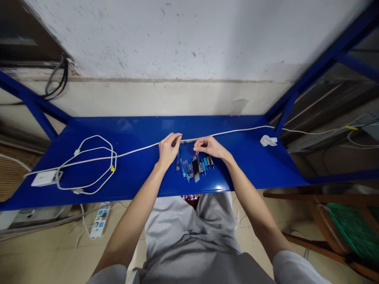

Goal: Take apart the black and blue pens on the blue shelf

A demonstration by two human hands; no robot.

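Note:
My left hand is closed above the blue shelf, its thumb and fingertips together. Whatever it may hold is too small to make out. To the right, my right hand is pinched with its fingertips pointing down over the pen parts; anything in the pinch is hidden. Between the hands a slim pen-like piece lies along the white cable. Below them are rows of pen parts: clear blue barrels, dark-tipped refills and blue and grey barrel sections. A single clear part lies at the left of the row.
A white cable crosses the blue shelf, coiling at left by a white adapter. Crumpled tissue lies at right. Blue frame posts flank the shelf, and a wall stands behind. A power strip is on the floor.

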